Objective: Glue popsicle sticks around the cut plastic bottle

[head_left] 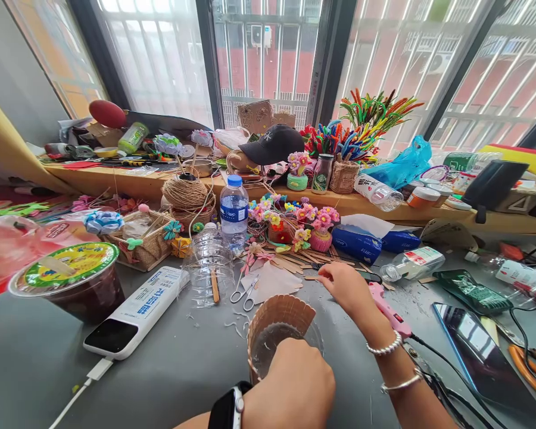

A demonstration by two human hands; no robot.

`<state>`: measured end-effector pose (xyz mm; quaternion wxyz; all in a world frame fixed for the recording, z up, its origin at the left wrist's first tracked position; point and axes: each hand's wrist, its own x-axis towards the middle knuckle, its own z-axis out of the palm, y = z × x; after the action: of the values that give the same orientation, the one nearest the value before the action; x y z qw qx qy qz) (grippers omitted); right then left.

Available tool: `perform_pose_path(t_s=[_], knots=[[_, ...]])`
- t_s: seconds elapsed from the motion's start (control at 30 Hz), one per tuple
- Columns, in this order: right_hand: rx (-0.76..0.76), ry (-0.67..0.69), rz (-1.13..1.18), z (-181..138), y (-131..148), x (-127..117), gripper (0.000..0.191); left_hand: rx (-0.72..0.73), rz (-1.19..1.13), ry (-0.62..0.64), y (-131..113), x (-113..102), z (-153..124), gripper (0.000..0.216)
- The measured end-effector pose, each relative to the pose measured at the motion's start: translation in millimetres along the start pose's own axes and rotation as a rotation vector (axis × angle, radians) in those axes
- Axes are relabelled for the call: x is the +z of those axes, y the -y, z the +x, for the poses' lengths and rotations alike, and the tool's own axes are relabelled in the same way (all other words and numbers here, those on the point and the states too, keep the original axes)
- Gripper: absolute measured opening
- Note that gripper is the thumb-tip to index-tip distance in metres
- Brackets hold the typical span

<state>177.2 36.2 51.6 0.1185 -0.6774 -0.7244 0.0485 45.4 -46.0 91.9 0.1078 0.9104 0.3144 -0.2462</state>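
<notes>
In the head view my left hand (290,378), with a watch on its wrist, is closed over the near rim of a round clear plastic tub (315,339). Brown wooden craft sticks (279,313) stand side by side around part of the tub's wall; the right part is bare. The fingers of this hand are mostly hidden behind its back. Further off, my right hand (346,292) has its fingers pinched together at the end of a flat craft stick (311,277) by the loose pile. A pink glue gun (390,313) lies just right of that hand, partly behind the wrist.
Scissors (245,295) and a cut clear bottle (208,268) lie beyond the tub. A power bank (136,313) and lidded drink cup (67,277) stand left. At right are a phone (486,357) and cables. Crafts and a water bottle (234,211) line the back.
</notes>
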Motion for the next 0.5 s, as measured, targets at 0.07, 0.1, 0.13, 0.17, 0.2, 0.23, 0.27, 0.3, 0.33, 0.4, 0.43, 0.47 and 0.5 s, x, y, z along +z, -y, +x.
perform_pose_path(t_s=[0.07,0.1,0.13,0.17,0.2,0.23,0.27,0.3,0.33,0.4,0.43,0.47,0.5], knots=[[-0.030,0.052,-0.028,10,10,8,0.016,-0.003,0.013,-0.032,-2,3,2,0.021],[-0.042,0.078,-0.044,16,15,12,0.018,-0.004,0.017,-0.044,-2,4,2,0.020],[-0.052,0.100,-0.062,21,20,15,0.023,-0.004,0.019,-0.053,-3,5,2,0.020],[-0.056,0.117,-0.081,26,24,18,0.026,0.001,0.018,-0.061,-3,5,2,0.020],[-0.061,0.130,-0.099,30,29,20,0.028,0.007,0.015,-0.066,-2,5,1,0.020],[-0.067,0.143,-0.115,34,33,22,0.030,0.011,0.007,-0.071,-1,5,1,0.020],[-0.073,0.155,-0.129,38,36,24,0.030,0.017,-0.006,-0.082,-1,5,0,0.019],[-0.077,0.168,-0.143,41,40,25,0.031,0.020,-0.024,-0.089,0,4,0,0.019],[-0.079,0.181,-0.155,44,42,27,0.031,0.018,-0.042,-0.091,1,4,0,0.018],[-0.076,0.204,-0.176,49,45,32,0.031,-0.002,-0.069,-0.093,2,3,2,0.018],[-0.071,0.212,-0.186,52,46,34,0.032,-0.015,-0.075,-0.086,2,2,3,0.018],[-0.065,0.218,-0.194,54,46,37,0.032,-0.027,-0.076,-0.076,2,2,4,0.019],[-0.058,0.220,-0.201,56,46,39,0.032,-0.035,-0.075,-0.069,2,2,5,0.019]])
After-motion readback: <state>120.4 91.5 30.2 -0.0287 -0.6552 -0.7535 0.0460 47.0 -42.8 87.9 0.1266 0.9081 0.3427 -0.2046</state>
